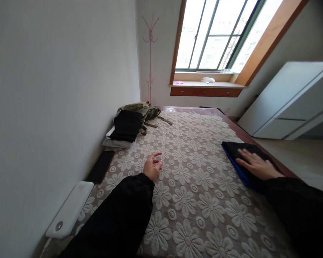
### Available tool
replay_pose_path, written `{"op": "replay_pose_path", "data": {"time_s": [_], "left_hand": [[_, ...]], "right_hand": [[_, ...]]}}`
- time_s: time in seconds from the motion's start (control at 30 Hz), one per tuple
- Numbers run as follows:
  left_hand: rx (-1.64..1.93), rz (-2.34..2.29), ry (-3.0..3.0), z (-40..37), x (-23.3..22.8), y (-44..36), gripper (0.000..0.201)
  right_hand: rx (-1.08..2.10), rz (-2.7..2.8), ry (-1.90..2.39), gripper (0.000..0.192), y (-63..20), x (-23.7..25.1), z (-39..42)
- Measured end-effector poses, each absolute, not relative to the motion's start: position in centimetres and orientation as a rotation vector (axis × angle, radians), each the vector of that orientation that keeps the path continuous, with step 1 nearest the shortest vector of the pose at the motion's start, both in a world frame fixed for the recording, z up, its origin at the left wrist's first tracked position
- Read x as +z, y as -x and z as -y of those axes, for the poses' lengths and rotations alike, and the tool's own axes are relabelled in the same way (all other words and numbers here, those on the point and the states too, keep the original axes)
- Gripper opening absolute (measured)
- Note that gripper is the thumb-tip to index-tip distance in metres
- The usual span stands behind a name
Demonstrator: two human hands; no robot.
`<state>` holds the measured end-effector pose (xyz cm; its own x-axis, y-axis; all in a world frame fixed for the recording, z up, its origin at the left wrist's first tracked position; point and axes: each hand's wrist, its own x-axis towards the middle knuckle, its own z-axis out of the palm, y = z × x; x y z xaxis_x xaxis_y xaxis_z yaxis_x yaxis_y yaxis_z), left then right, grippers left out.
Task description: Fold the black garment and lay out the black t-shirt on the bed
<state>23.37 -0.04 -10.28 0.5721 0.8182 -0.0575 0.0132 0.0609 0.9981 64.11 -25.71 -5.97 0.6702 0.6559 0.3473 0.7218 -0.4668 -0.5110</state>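
Observation:
My right hand (255,165) lies flat, fingers spread, on a folded black garment with a blue edge (238,152) at the right side of the bed. My left hand (153,166) hovers just over the flower-patterned bedspread (193,200), fingers loosely curled and holding nothing. Both arms wear black sleeves.
A stack of folded clothes, black on top (126,125), with an olive garment (144,108) behind it, sits by the left wall. A black phone (101,166) and a white power bank (70,209) lie along that wall. A white cabinet (290,104) stands right; a pink coat stand (150,53) is in the corner.

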Motion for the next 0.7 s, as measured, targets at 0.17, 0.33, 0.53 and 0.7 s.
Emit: {"op": "replay_pose_path", "data": {"time_s": [0.17,0.33,0.53,0.7], "left_hand": [[0.908,-0.817,-1.651,-0.7,-10.4,-22.7,0.055],[1.132,-0.848,-1.949,-3.0,-11.4,-22.0,0.061],[1.249,-1.015,-1.811,-7.1,-12.3,-20.7,0.058],[1.362,-1.243,-1.865,-12.0,-9.8,-18.5,0.057]], "right_hand": [[-0.201,1.461,2.457,0.060,-65.9,-10.8,26.8],[-0.398,1.575,2.365,0.065,-58.6,-9.6,24.8],[0.092,1.808,1.951,0.039,-46.2,-10.6,18.8],[0.217,1.599,1.785,0.031,-46.1,-12.6,18.0]]}}
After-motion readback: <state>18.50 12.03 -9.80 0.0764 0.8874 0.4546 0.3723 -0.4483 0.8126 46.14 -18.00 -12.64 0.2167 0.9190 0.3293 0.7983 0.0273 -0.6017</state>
